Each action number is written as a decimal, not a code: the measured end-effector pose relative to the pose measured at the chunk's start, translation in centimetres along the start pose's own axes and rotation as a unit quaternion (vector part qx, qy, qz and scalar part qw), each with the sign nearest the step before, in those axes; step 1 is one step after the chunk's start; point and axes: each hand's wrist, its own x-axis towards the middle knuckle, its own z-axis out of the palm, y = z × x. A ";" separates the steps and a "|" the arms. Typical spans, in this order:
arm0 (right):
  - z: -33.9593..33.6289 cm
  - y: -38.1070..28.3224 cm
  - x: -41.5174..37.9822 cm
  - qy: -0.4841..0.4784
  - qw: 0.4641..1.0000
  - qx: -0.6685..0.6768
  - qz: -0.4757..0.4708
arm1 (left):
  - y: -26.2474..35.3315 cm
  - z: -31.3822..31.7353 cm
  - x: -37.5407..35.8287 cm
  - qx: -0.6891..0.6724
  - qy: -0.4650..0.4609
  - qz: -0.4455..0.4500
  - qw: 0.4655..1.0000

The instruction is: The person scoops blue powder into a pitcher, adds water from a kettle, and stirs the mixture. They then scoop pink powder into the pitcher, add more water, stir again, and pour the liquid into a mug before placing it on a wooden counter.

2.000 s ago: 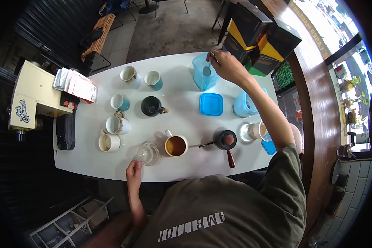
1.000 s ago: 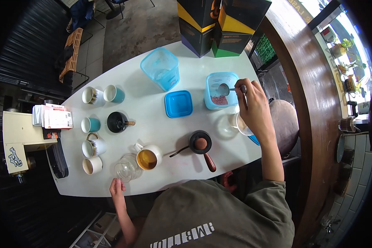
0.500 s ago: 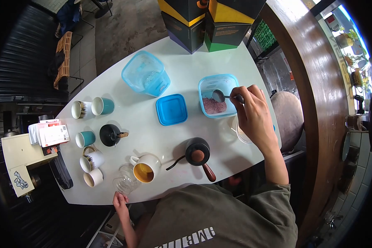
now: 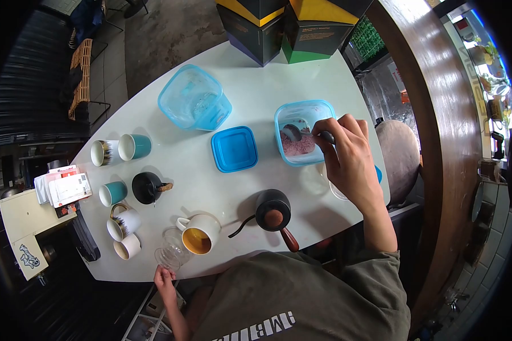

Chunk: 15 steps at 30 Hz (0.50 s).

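My right hand (image 4: 347,153) grips the handle of a metal spoon (image 4: 293,133) over the right rim of a blue-rimmed clear container (image 4: 305,106). The spoon's bowl is down at the pinkish powder (image 4: 298,146) inside. My left hand (image 4: 165,275) is at the table's near edge, its closed fingers on the rim of a clear glass vessel (image 4: 172,254). Just right of that glass is a white mug (image 4: 202,230) with a yellow inside. Partly behind my right hand is a clear round cup (image 4: 338,192).
On the white table (image 4: 176,153) are a larger blue container (image 4: 193,99), a blue lid (image 4: 234,149), a black kettle (image 4: 273,207) with a wooden handle, a black cup (image 4: 147,187) and several cups at the left. Dark boxes (image 4: 318,37) stand at the far edge.
The spoon's bowl has moved slightly left and lower, into the powder. My right hand has shifted only a little. My left hand stays at the glass. The camera view has shifted slightly.
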 end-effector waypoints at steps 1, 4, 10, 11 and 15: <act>0.0 -0.1 0.0 0.000 1.000 0.005 -0.003 | 0.0 0.0 0.0 -0.001 0.003 0.002 1.000; 0.0 0.0 0.2 -0.014 1.000 0.021 0.012 | 0.1 0.1 -0.1 -0.001 0.006 -0.007 1.000; -0.7 -0.2 0.2 -0.010 0.998 0.063 0.020 | 0.1 0.3 -0.1 -0.015 0.008 -0.003 1.000; -0.9 -0.3 0.2 -0.009 0.998 0.064 0.020 | 0.1 0.3 -0.1 -0.015 0.009 -0.002 1.000; -1.4 0.1 -0.1 -0.004 0.992 0.107 0.062 | 0.7 0.6 -0.1 -0.005 0.004 -0.008 1.000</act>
